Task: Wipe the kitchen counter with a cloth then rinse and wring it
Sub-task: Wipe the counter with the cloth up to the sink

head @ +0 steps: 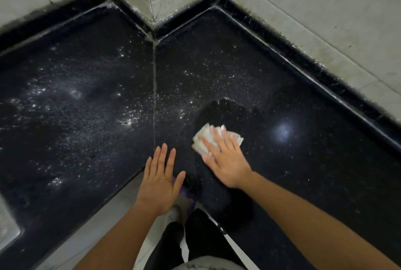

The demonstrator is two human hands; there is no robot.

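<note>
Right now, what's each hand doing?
Left hand: open, holding nothing.
Right hand: open, straight fingers pressing the cloth onto the counter.

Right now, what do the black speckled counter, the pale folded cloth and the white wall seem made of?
Black speckled counter: probably polished granite or similar stone; glossy, it reflects a light spot. Pale folded cloth under the right hand: soft fabric, maybe cotton; it bunches in folds. White wall: tiles, likely ceramic, matte-looking, with dark grout lines.

Hemmed in by pale tiled walls with dark, grimy grout, jutting forward at one corner; pale floor below; dim light.
</note>
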